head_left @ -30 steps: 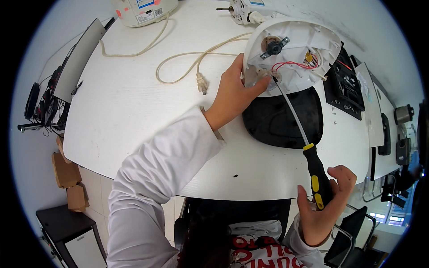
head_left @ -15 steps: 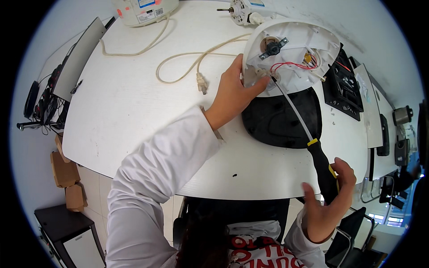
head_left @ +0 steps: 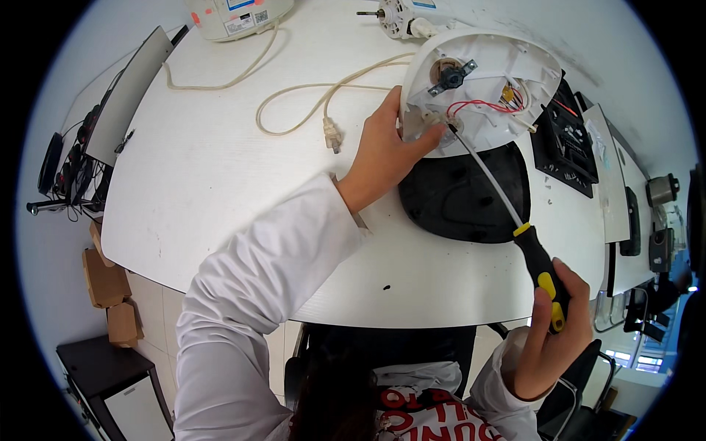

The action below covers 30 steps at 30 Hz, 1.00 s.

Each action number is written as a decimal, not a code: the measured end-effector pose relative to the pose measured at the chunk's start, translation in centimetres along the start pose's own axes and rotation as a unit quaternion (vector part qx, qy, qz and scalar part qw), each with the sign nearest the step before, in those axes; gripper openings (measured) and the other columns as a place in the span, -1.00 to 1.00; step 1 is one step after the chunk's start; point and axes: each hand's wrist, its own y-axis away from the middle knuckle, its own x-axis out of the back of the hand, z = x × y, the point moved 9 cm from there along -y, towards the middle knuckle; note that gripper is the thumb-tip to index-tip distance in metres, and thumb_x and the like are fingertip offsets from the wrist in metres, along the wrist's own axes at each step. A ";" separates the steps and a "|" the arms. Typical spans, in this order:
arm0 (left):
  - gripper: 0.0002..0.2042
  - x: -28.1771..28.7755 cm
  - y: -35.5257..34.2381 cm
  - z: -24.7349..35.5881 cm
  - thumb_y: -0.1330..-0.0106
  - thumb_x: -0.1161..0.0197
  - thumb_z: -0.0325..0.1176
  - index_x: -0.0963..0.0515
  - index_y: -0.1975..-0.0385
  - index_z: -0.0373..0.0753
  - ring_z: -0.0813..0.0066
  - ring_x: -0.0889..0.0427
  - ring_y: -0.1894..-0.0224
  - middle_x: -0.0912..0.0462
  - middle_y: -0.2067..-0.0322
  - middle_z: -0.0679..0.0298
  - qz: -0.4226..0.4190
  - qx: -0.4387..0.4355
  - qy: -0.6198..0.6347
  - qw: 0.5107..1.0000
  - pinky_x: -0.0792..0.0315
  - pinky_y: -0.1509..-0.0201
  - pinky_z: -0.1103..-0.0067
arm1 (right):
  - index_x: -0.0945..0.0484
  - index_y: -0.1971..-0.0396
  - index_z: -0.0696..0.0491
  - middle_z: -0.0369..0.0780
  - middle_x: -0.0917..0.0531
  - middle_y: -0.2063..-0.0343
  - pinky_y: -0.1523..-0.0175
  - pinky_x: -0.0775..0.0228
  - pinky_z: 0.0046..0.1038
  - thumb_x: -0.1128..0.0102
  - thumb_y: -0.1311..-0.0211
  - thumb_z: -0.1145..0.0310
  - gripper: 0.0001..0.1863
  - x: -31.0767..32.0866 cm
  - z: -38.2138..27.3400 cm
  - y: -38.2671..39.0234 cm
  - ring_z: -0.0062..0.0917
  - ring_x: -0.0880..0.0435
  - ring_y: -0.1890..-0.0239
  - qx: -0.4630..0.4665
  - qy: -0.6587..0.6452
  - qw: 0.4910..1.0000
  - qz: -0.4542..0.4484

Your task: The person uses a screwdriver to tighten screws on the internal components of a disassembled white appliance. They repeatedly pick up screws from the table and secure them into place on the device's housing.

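Left hand (head_left: 390, 151): your fingers are clamped on the near left edge of the white shell (head_left: 496, 59), thumb inside the rim, the other fingertips hidden behind the wall. Right hand (head_left: 551, 349): your thumb and fingers are closed around the handle of the screwdriver (head_left: 535, 251), below and to the right of the shell; some fingertips are hidden. The shaft slants up into the shell, its tip by a pale post just beside your left thumb; whether it is seated on a screw you cannot tell.

Containers: the shell lies open side up, holding a black bracket (head_left: 451, 77) on the left and red wires (head_left: 482, 104) across the middle. Just right of the shell, a black tray (head_left: 570, 184) carries small pale and metallic pieces, too small to identify.

Also: a black curved panel (head_left: 467, 206) lies partly under the shell's near edge; a cream plug (head_left: 332, 136) lies left of the shell, a motor (head_left: 398, 20) beyond it
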 end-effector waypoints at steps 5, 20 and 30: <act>-0.63 0.0 -0.1 0.0 -0.11 -0.35 -0.37 -0.42 0.12 -0.32 0.56 -0.53 0.29 -0.61 0.31 0.21 0.001 -0.015 0.007 1.000 -0.42 0.19 0.61 | -0.43 0.11 0.16 -0.09 -0.53 0.27 0.40 -0.35 -0.55 -0.40 0.09 0.53 -0.52 -0.6 0.3 0.3 -0.40 -0.58 0.40 -0.028 -0.044 0.997 -0.049; -0.63 0.3 -0.1 -0.6 -0.09 -0.36 -0.34 -0.42 0.16 -0.31 0.66 -0.41 0.43 -0.58 0.41 0.29 0.004 0.000 -0.029 1.000 -0.34 0.34 0.67 | -0.51 0.17 0.19 -0.12 -0.57 0.38 0.42 -0.38 -0.53 -0.33 0.03 0.54 -0.65 -0.7 1.3 -0.4 -0.41 -0.55 0.49 -0.058 -0.001 0.998 -0.022; -0.63 0.3 -0.2 -0.4 -0.09 -0.37 -0.33 -0.42 0.15 -0.31 0.65 -0.42 0.44 -0.58 0.40 0.28 0.005 -0.014 -0.003 1.000 -0.35 0.35 0.66 | -0.42 0.23 0.11 -0.17 -0.42 0.33 0.37 -0.35 -0.49 -0.47 0.29 0.59 -0.48 -1.2 -1.1 -0.4 -0.41 -0.51 0.31 -0.013 -0.051 0.998 -0.031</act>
